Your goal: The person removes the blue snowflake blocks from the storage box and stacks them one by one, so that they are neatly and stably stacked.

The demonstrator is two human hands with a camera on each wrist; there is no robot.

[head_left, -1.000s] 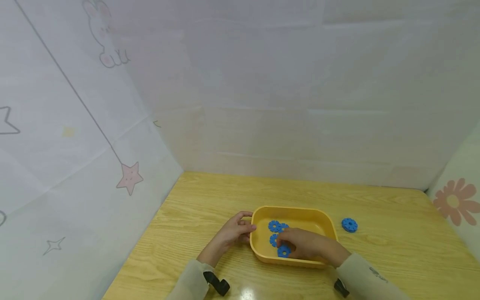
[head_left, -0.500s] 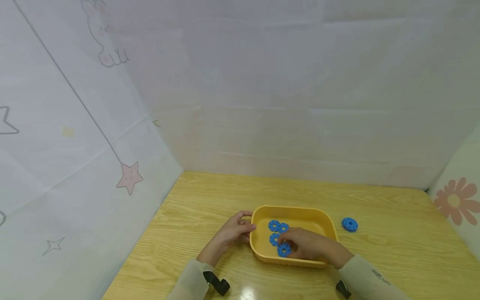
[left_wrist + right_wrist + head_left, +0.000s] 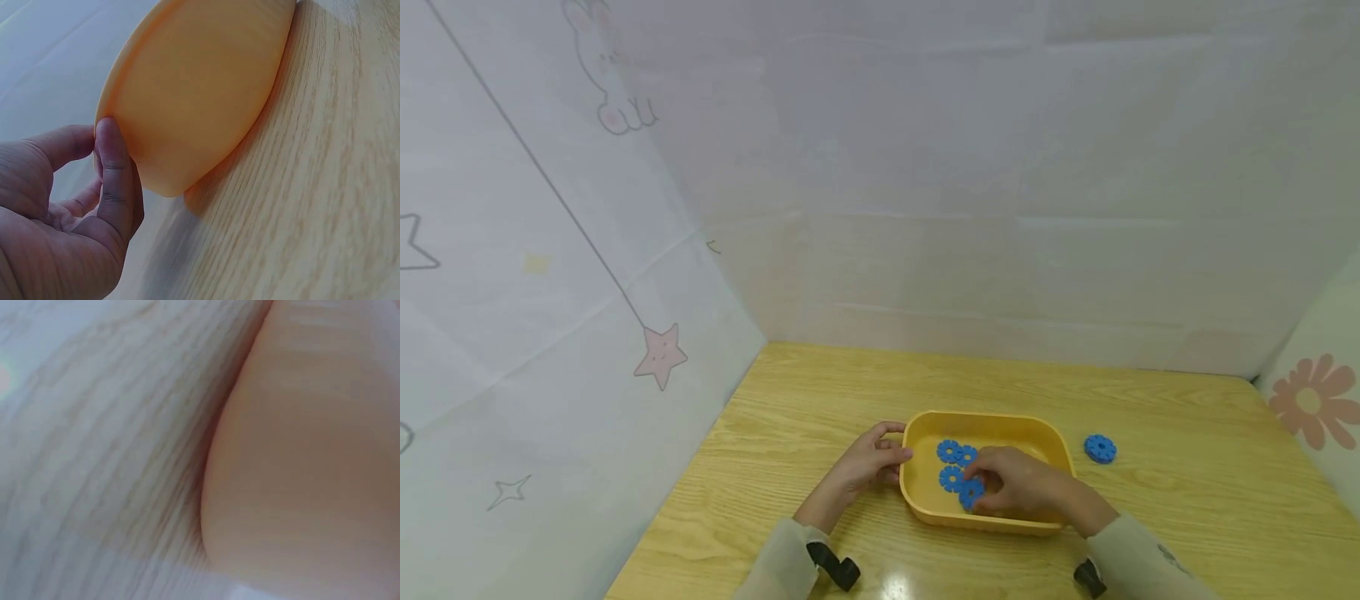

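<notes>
A yellow plastic tub (image 3: 925, 500) stands on the wooden table. My left hand (image 3: 861, 467) pinches its left rim between thumb and fingers; the left wrist view shows the fingers at the edge of the tub wall (image 3: 194, 94). Inside the tub my right hand (image 3: 1026, 483) pinches a blue snowflake building disc (image 3: 970, 495) at its right side, with thumb and forefinger. Just left of and behind it lie several more blue discs (image 3: 951, 477), flat on the tub floor. In the right wrist view the tub's outer wall (image 3: 312, 456) fills the right half, and the hand is out of sight.
To the right of the tub, a small stack of blue discs (image 3: 1100, 448) lies on the table (image 3: 820, 375). A pale printed cloth (image 3: 925, 275) hangs behind the table and along both sides. Black straps (image 3: 833, 567) circle the sleeves.
My right hand has shifted slightly right and back, and the nearest blue disc has moved along with it and tilted. The left hand keeps its hold on the rim.
</notes>
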